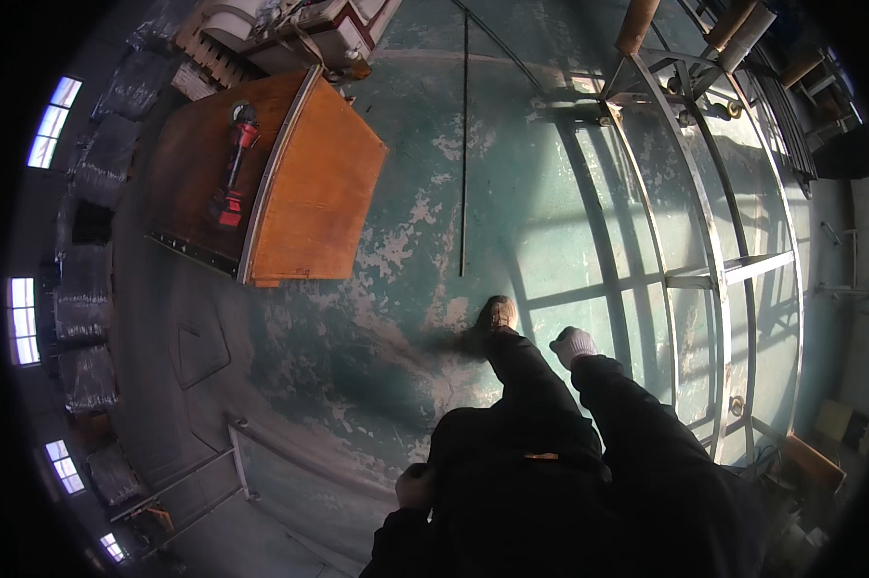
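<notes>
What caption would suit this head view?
Person strides over a worn green floor, gloved right hand swinging beside a metal frame, left hand low.

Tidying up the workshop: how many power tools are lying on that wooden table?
1. A red power tool lies on the wooden table, on its darker left part, upper left of the view. Others may be hidden in the clutter behind the table.

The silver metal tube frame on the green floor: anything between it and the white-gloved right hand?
Nothing visible. The white-gloved right hand hangs in open air beside the silver metal tube frame, with only bare, worn green floor showing between them.
</notes>
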Motion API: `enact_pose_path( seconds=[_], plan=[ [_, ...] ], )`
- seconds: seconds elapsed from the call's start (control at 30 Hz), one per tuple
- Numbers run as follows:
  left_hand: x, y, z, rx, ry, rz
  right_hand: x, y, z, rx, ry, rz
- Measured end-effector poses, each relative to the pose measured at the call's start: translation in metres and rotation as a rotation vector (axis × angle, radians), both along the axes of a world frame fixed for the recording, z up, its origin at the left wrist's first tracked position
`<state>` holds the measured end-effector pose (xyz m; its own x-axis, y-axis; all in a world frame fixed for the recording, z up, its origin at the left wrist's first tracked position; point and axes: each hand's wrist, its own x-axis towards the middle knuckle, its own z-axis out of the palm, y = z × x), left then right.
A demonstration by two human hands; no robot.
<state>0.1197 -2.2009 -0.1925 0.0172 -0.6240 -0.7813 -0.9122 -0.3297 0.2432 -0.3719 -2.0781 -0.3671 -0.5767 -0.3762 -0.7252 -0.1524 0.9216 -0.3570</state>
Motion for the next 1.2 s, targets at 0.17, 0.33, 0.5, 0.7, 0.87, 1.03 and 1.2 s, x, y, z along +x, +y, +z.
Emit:
enact_pose_path(
  seconds=[0.17,0.33,0.5,0.7,0.87,1.03,1.2],
  plan=[
    [-0.071,-0.097,0.003,-0.045,-0.048,-0.324,-0.027,-0.181,-0.043,-0.137,-0.013,0.072],
    [-0.114,-0.201,-0.079,-0.208,0.061,-0.845,-0.032,-0.291,-0.154,-0.027,-0.11,0.0],
    [-0.123,-0.248,-0.181,-0.444,0.145,-0.861,-0.02,-0.355,-0.298,0.075,-0.14,-0.078],
    [-0.116,-0.28,-0.213,-0.514,0.174,-0.905,-0.008,-0.407,-0.449,0.117,-0.05,-0.167],
    [-0.116,-0.303,-0.23,-0.561,0.108,-0.896,-0.007,-0.439,-0.534,0.263,-0.048,-0.177],
    [-0.121,-0.308,-0.232,-0.615,0.113,-0.917,-0.029,-0.431,-0.514,0.212,-0.108,-0.099],
    [-0.135,-0.3,-0.207,-0.588,0.198,-0.965,-0.04,-0.37,-0.398,-0.073,-0.166,-0.176]
  ],
)
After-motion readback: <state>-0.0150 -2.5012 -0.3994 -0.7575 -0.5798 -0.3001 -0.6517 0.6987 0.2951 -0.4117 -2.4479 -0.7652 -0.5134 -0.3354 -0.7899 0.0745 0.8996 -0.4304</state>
